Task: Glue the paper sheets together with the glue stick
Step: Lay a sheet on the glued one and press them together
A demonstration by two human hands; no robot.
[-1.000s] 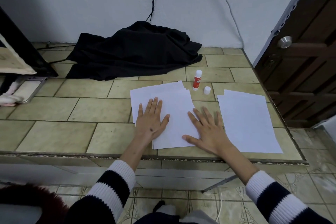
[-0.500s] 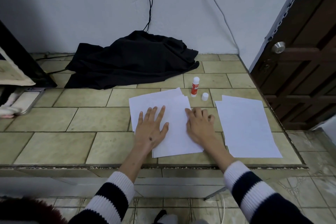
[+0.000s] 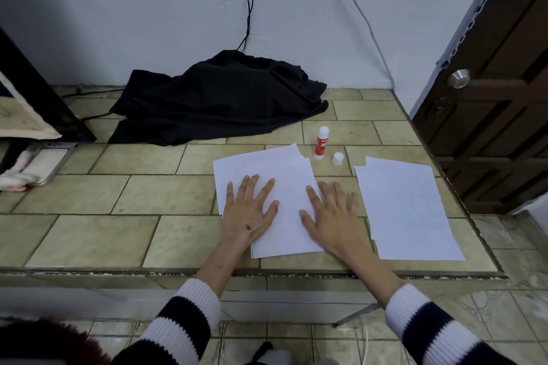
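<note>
The glued paper stack (image 3: 267, 187) lies near the front edge of the tiled counter (image 3: 118, 195), its sheets fanned unevenly at the far corner. Uneven pressure could shift the layers and set them misaligned. Left hand (image 3: 247, 213) and right hand (image 3: 332, 219) press flat with straight fingers, grasping nothing; the uncapped glue stick (image 3: 321, 143) stands just beyond.

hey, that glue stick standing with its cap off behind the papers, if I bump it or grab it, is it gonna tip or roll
The glue stick stands upright, tall over a narrow base, so a sideways bump would probably tip it. It looks round, so once down it would likely roll on the flat tiled counter. Its cap is off beside it, so the exposed tip could smear whatever it touches.
</note>
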